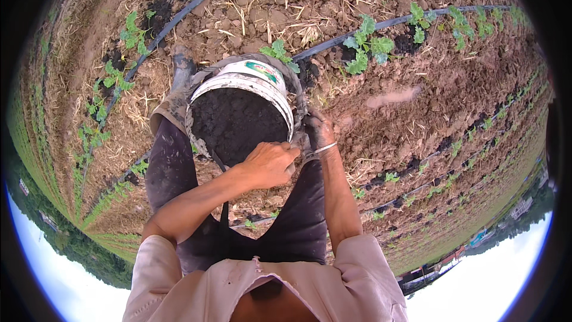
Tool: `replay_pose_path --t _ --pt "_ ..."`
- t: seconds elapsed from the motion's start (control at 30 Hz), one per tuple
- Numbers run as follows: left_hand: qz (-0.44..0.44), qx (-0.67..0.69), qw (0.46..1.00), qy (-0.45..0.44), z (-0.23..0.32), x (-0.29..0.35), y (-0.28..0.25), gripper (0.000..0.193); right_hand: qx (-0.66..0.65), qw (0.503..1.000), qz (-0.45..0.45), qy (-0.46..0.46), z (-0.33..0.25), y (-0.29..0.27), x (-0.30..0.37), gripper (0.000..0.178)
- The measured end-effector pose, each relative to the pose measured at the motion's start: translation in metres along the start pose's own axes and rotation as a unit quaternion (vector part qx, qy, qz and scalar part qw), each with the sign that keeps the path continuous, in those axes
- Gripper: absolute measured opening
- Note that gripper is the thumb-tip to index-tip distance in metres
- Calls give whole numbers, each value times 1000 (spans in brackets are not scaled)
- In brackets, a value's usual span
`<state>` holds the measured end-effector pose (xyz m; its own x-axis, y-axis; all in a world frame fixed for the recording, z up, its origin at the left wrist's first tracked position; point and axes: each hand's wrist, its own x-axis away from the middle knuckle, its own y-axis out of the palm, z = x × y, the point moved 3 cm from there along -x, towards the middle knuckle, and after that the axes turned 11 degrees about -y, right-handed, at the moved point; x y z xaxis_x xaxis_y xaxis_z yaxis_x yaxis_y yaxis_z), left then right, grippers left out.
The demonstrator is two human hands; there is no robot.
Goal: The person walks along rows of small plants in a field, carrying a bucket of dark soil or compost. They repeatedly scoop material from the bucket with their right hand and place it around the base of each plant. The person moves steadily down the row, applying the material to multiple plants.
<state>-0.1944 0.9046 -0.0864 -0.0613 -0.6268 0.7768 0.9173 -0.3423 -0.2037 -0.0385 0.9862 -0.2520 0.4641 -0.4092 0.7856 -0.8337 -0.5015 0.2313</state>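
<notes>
A white bucket (256,81) of dark, crumbly soil (238,120) sits tilted toward me between my legs. Thick, twisted grey cloth or rope (296,92) runs round its outside. My left hand (271,163) reaches across the near rim, fingers curled into a fist; whatever they hold is hidden. Close against the bucket's right side is my right hand (320,129), with a pale band (326,147) on the wrist. Its soil-darkened fingers are bent beside the grey cloth, and their grip is partly hidden. A dark strap (224,213) hangs below the bucket, under my left forearm.
Leafy green seedlings (370,45) grow along black drip hoses (390,22) ahead and at the left (143,53). Dark soil patches lie by their stems. Straw and clods cover the brown ground (393,95). More planted rows stretch away on both sides.
</notes>
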Motion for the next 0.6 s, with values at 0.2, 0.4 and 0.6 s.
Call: replay_pose_path --t 0.2,0.4,0.6 --pt "239 231 940 -82 -31 3 4 33 21 999 -17 -22 -18 4 38 31" --pt "221 665 702 -127 -71 12 5 56 300 916 -100 -247 -51 37 66 30" --pt "159 850 499 52 -15 14 -16 51 428 836 -84 -333 -56 54 87 36"
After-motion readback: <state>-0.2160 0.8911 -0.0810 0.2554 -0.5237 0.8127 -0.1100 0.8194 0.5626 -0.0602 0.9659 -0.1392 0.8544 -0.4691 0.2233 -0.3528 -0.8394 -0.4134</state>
